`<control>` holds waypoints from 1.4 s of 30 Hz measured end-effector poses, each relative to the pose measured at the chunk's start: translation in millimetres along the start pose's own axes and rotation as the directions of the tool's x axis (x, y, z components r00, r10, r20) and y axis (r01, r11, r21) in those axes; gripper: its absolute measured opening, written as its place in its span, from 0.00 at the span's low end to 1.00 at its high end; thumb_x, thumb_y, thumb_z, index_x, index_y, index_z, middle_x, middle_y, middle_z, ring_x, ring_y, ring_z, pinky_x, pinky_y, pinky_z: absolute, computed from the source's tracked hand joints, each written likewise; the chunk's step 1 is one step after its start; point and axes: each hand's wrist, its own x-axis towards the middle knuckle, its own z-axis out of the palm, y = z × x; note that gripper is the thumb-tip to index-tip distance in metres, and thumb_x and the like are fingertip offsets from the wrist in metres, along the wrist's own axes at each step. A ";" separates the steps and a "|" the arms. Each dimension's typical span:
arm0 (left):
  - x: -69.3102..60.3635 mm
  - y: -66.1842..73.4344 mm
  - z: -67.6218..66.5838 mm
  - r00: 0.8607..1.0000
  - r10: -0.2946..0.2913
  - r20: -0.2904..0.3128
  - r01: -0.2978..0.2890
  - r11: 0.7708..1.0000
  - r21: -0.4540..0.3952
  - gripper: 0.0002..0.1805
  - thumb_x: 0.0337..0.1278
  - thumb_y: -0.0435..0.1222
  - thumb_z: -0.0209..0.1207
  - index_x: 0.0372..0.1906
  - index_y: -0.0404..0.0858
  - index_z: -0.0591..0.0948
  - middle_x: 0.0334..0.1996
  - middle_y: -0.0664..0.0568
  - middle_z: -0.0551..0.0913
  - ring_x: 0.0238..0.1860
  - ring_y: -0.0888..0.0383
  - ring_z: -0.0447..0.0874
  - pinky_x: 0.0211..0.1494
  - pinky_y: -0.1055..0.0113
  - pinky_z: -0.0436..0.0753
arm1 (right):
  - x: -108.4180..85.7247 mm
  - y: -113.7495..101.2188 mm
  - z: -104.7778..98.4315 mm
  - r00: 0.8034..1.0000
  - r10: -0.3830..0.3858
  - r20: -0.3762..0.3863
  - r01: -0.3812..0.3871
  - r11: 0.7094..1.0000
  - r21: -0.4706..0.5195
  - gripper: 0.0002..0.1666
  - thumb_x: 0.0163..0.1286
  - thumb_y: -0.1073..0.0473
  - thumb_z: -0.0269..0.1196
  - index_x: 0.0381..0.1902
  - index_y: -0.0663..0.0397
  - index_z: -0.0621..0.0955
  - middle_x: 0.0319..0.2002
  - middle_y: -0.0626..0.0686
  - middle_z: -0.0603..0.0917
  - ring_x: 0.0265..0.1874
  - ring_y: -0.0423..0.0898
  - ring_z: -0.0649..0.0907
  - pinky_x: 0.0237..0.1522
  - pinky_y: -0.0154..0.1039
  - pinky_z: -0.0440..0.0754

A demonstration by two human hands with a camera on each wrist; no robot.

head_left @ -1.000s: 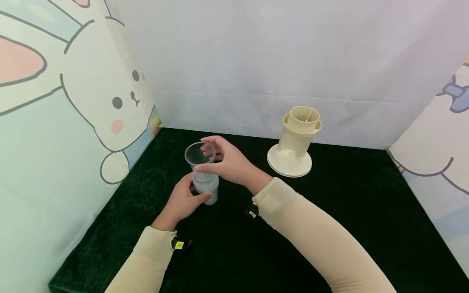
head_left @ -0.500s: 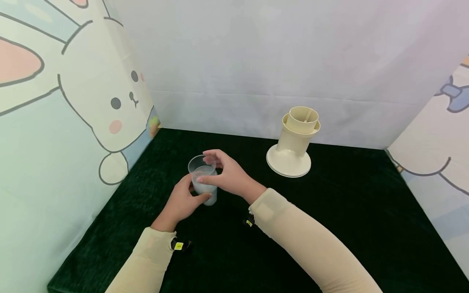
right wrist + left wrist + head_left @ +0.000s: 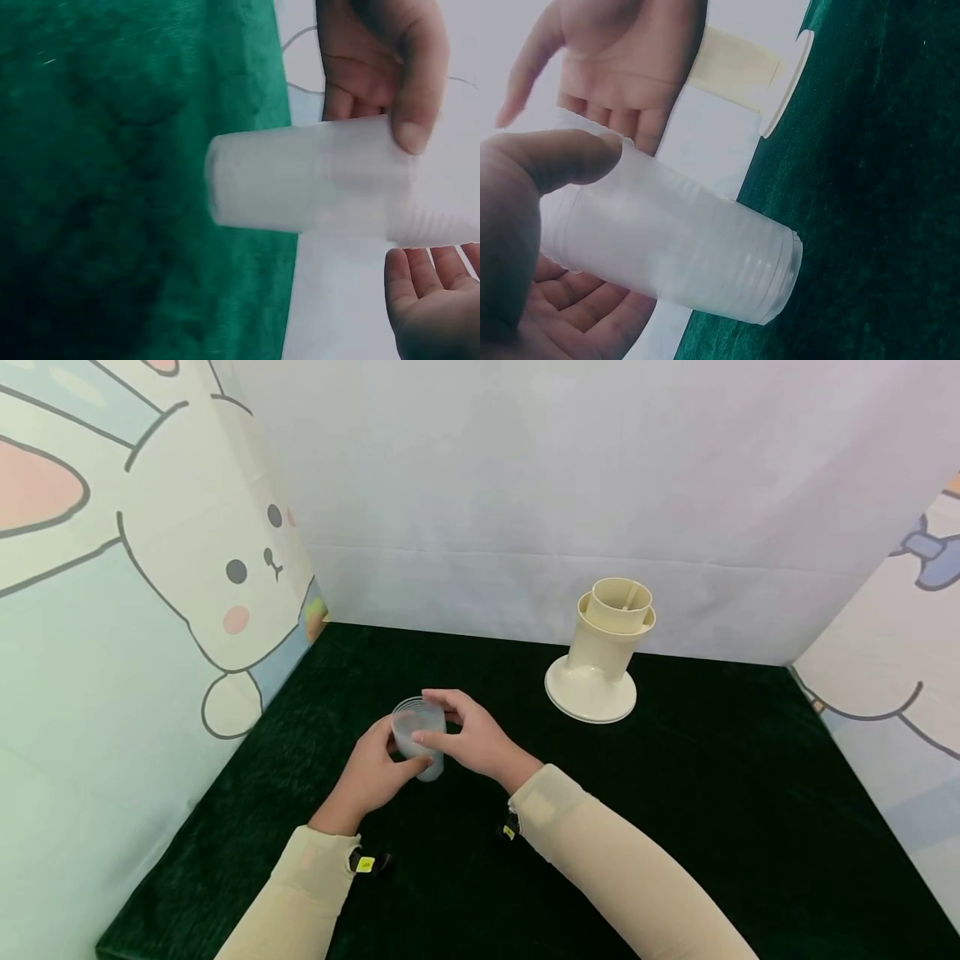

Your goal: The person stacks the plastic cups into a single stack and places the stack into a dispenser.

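A stack of clear plastic cups (image 3: 417, 725), nested in one another, is held upright just above the dark green cloth. My left hand (image 3: 375, 768) grips the stack from the left, its thumb pressed across the side in the left wrist view. From the right, my right hand (image 3: 480, 739) holds the upper part, thumb on the near side and fingers curved round the far side of the rim. In the right wrist view the cups' (image 3: 300, 180) closed bases point to the left, and the right fingers (image 3: 431, 277) show beside the upper end.
A cream plastic cup holder (image 3: 600, 647) with a round base and two tubes stands at the back right of the green cloth-covered table (image 3: 712, 818). A white curtain (image 3: 480, 485) rises behind, and a rabbit-printed panel (image 3: 202, 543) borders the left side.
My right hand has come down with the upper cup, which now sits deep inside the others, its rim close to theirs. The left hand has stayed nearly still.
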 end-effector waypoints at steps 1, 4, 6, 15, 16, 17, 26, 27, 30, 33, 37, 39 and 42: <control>0.0 0.5 -0.1 1.000 -0.002 -0.002 0.002 1.000 -0.001 0.35 0.58 0.42 0.73 0.69 0.45 0.72 0.62 0.51 0.77 0.60 0.52 0.78 0.65 0.47 0.78 | -0.7 2.5 0.7 1.000 0.005 -0.001 -0.005 1.000 0.002 0.38 0.73 0.44 0.67 0.76 0.41 0.68 0.71 0.42 0.70 0.65 0.45 0.75 0.65 0.51 0.76; -0.1 1.0 -0.1 1.000 -0.006 -0.004 0.006 1.000 -0.001 0.35 0.57 0.42 0.73 0.69 0.45 0.73 0.62 0.51 0.77 0.60 0.52 0.78 0.65 0.48 0.78 | -1.7 9.7 3.2 1.000 0.011 -0.007 -0.011 1.000 0.008 0.38 0.73 0.43 0.67 0.76 0.38 0.68 0.70 0.43 0.70 0.64 0.44 0.75 0.65 0.50 0.76; -0.2 0.9 -0.2 1.000 -0.007 -0.002 0.007 1.000 -0.006 0.36 0.57 0.43 0.73 0.69 0.45 0.72 0.62 0.51 0.77 0.60 0.52 0.78 0.65 0.48 0.78 | -2.0 12.8 4.6 1.000 0.007 -0.011 -0.007 1.000 0.016 0.38 0.72 0.42 0.67 0.76 0.37 0.68 0.69 0.43 0.71 0.63 0.44 0.76 0.65 0.50 0.76; -0.9 -1.9 -2.7 1.000 0.017 0.023 -0.015 0.996 -0.083 0.38 0.56 0.44 0.75 0.70 0.48 0.72 0.64 0.54 0.76 0.63 0.54 0.77 0.68 0.50 0.76 | -2.6 13.6 6.4 1.000 0.007 -0.028 -0.007 1.000 0.025 0.39 0.71 0.41 0.68 0.76 0.36 0.68 0.68 0.41 0.73 0.62 0.42 0.76 0.64 0.49 0.76; -1.1 -2.2 -3.2 0.999 0.018 0.028 -0.016 0.996 -0.088 0.38 0.56 0.45 0.75 0.71 0.50 0.72 0.64 0.55 0.76 0.63 0.55 0.77 0.68 0.50 0.76 | -3.0 13.4 6.3 1.000 0.007 -0.028 -0.006 1.000 0.024 0.39 0.71 0.41 0.68 0.76 0.36 0.68 0.68 0.41 0.73 0.62 0.42 0.76 0.64 0.49 0.76; -1.2 -2.5 -4.0 0.999 0.019 0.035 -0.016 0.996 -0.093 0.39 0.56 0.46 0.75 0.71 0.50 0.71 0.65 0.56 0.76 0.63 0.55 0.77 0.68 0.50 0.76 | -3.3 13.4 6.1 1.000 0.003 -0.026 -0.003 1.000 0.025 0.40 0.71 0.41 0.68 0.76 0.37 0.67 0.68 0.41 0.73 0.62 0.42 0.76 0.64 0.49 0.76; -8.5 -5.1 -26.4 0.999 0.022 0.047 -0.020 0.998 -0.063 0.44 0.61 0.48 0.72 0.78 0.45 0.64 0.70 0.49 0.73 0.68 0.50 0.74 0.69 0.50 0.75 | -9.0 14.4 4.0 0.997 -0.060 -0.051 0.065 0.994 0.084 0.41 0.71 0.48 0.70 0.77 0.40 0.66 0.68 0.46 0.74 0.66 0.44 0.74 0.71 0.58 0.67; -9.1 -5.9 -29.1 0.998 0.037 0.046 -0.035 0.998 -0.059 0.42 0.65 0.47 0.69 0.79 0.45 0.63 0.70 0.48 0.72 0.68 0.49 0.73 0.69 0.49 0.74 | -9.4 15.2 4.3 0.996 -0.065 -0.055 0.069 0.994 0.088 0.40 0.71 0.49 0.70 0.76 0.41 0.67 0.68 0.47 0.74 0.66 0.44 0.74 0.71 0.58 0.67; -10.4 -8.8 -34.7 0.996 0.079 0.047 -0.076 0.995 -0.071 0.36 0.71 0.43 0.64 0.78 0.43 0.64 0.70 0.46 0.72 0.67 0.48 0.74 0.68 0.49 0.75 | -10.4 17.6 6.5 0.995 -0.073 -0.063 0.079 0.992 0.101 0.39 0.71 0.52 0.70 0.75 0.42 0.67 0.68 0.48 0.74 0.66 0.44 0.74 0.71 0.57 0.68; -10.0 -10.3 -35.9 0.992 0.112 0.056 -0.107 0.990 -0.090 0.33 0.74 0.40 0.61 0.78 0.43 0.65 0.69 0.45 0.73 0.66 0.48 0.75 0.67 0.49 0.76 | -11.1 18.9 8.9 0.994 -0.077 -0.073 0.085 0.990 0.113 0.38 0.71 0.55 0.70 0.75 0.44 0.68 0.68 0.48 0.74 0.66 0.45 0.74 0.71 0.55 0.69; -8.6 -9.2 -34.5 0.992 0.108 0.060 -0.101 0.988 -0.121 0.31 0.74 0.39 0.61 0.77 0.45 0.67 0.68 0.46 0.74 0.65 0.49 0.76 0.66 0.54 0.78 | -12.3 18.3 10.1 0.993 -0.086 -0.085 0.098 0.986 0.138 0.37 0.71 0.58 0.70 0.74 0.46 0.69 0.68 0.50 0.74 0.66 0.47 0.74 0.70 0.54 0.70; -7.7 -7.5 -33.7 0.993 0.099 0.062 -0.090 0.986 -0.142 0.30 0.74 0.39 0.61 0.77 0.45 0.67 0.68 0.46 0.74 0.65 0.49 0.76 0.65 0.59 0.78 | -12.7 17.9 9.8 0.992 -0.093 -0.090 0.105 0.984 0.141 0.36 0.72 0.58 0.69 0.74 0.47 0.69 0.67 0.50 0.74 0.66 0.47 0.74 0.70 0.53 0.71; -5.4 -3.8 -31.2 0.994 0.092 0.060 -0.081 0.983 -0.166 0.31 0.74 0.39 0.61 0.77 0.44 0.67 0.68 0.46 0.73 0.65 0.48 0.76 0.63 0.67 0.79 | -13.1 17.1 7.6 0.990 -0.104 -0.100 0.117 0.984 0.133 0.36 0.72 0.58 0.69 0.74 0.48 0.69 0.67 0.51 0.75 0.66 0.48 0.75 0.70 0.53 0.71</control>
